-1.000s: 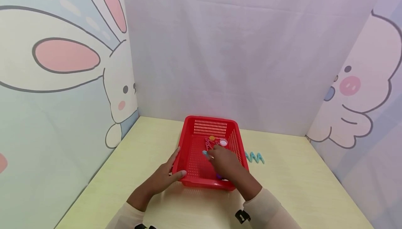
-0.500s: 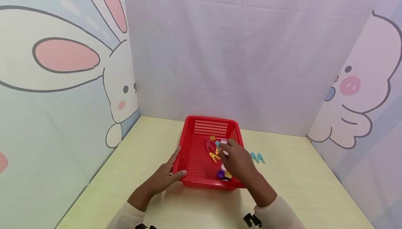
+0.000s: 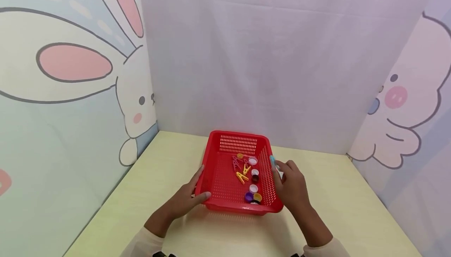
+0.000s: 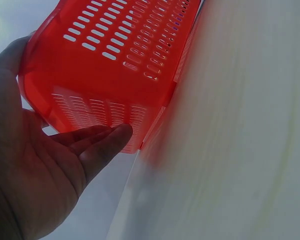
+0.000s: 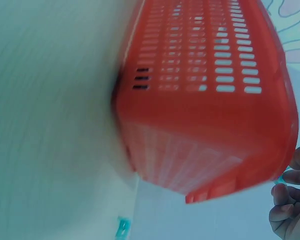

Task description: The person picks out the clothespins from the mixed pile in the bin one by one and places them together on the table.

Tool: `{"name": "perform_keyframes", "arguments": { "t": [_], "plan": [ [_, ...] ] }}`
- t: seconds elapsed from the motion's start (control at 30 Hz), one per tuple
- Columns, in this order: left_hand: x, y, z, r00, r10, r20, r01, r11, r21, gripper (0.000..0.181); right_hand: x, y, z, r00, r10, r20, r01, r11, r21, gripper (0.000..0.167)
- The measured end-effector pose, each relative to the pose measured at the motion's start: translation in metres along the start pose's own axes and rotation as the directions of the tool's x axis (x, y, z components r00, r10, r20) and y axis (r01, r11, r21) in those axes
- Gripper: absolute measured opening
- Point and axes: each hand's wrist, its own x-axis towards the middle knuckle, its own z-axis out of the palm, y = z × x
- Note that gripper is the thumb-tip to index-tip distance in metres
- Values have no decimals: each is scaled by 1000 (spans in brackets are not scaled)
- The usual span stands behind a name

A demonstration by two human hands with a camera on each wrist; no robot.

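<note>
My left hand (image 3: 184,198) holds the near left corner of a red plastic basket (image 3: 243,208). In the left wrist view its fingers lie along the outer wall, with the thumb at the rim. Over the basket's right rim, my right hand (image 3: 291,184) pinches a light blue clothespin (image 3: 273,160); the fingers hide most of it. Inside the basket lie yellow clothespins (image 3: 241,177), pink clothespins (image 3: 235,163) and several bottle caps, among them a purple cap (image 3: 249,197) and a white cap (image 3: 253,188). A blue clothespin (image 5: 122,228) on the table shows in the right wrist view.
The basket stands on a pale wooden table (image 3: 169,147). A plain curtain (image 3: 253,61) hangs behind it. Side panels with cartoon animals (image 3: 134,104) flank the table left and right.
My right hand has moved right, from inside the basket to over its right rim, with the blue clothespin still pinched. It now covers the blue clothespins on the table. The left hand stays put.
</note>
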Motion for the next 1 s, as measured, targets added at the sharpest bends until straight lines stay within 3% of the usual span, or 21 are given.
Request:
{"name": "perform_keyframes", "arguments": {
  "t": [0.2,0.43,0.7,1.0],
  "plan": [
    [1,-4,1,1000,-13,8,13,1000,0,111,-5,26,2,998,39,-44,-38,999,22,31],
    [3,-5,0,1000,10,12,-10,1000,-2,110,-8,51,10,992,128,-23,-127,991,34,27],
    [2,-5,0,1000,-4,11,4,1000,-2,110,-12,71,18,957,266,118,-270,963,16,31],
    [2,-3,-2,1000,2,19,-2,1000,-8,111,-16,88,24,904,317,286,-320,947,-36,35]
  ]
}}
